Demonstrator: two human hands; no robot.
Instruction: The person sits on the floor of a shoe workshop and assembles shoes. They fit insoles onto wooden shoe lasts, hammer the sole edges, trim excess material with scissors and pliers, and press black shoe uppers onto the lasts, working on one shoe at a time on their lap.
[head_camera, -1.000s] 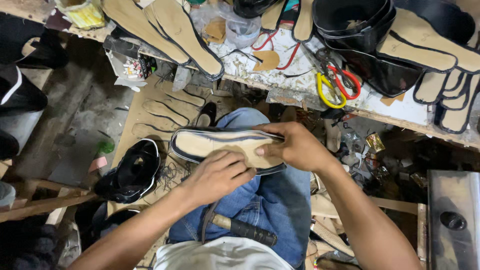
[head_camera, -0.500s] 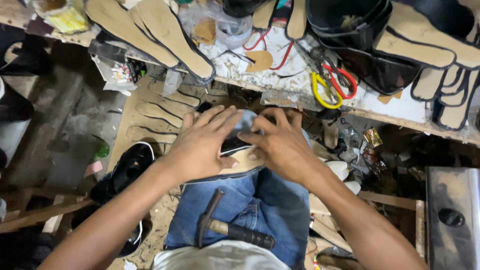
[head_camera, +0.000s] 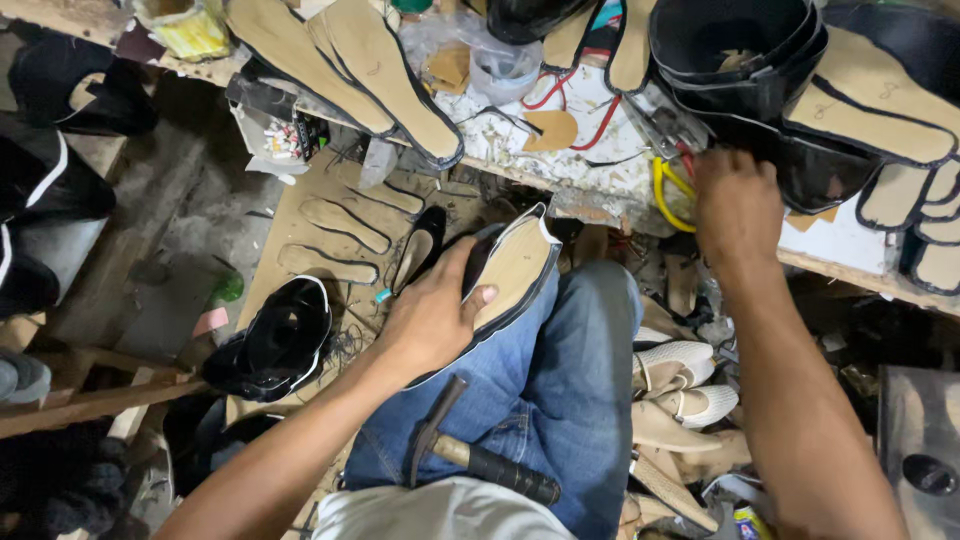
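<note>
My left hand (head_camera: 433, 318) grips a shoe (head_camera: 515, 268) with a tan insole and black upper, sole side up, resting on my blue-jeaned knee. My right hand (head_camera: 737, 200) has reached to the workbench edge and closes around the yellow and red handles of a pair of pliers or scissors (head_camera: 668, 176); its fingers hide most of the tool. A hammer (head_camera: 480, 460) with a black grip lies across my lap.
The white workbench (head_camera: 560, 150) carries several tan insoles (head_camera: 380, 70), black shoe uppers (head_camera: 740, 50) and a plastic cup (head_camera: 505, 70). On the floor lie a cardboard sheet with insole cut-outs (head_camera: 330, 230), a black shoe (head_camera: 280, 340) and white shoes (head_camera: 690, 385).
Both hands were pressing the shoe on my knee. Now my right hand has left it and reached up to the handled tool on the bench; my left hand alone holds the shoe.
</note>
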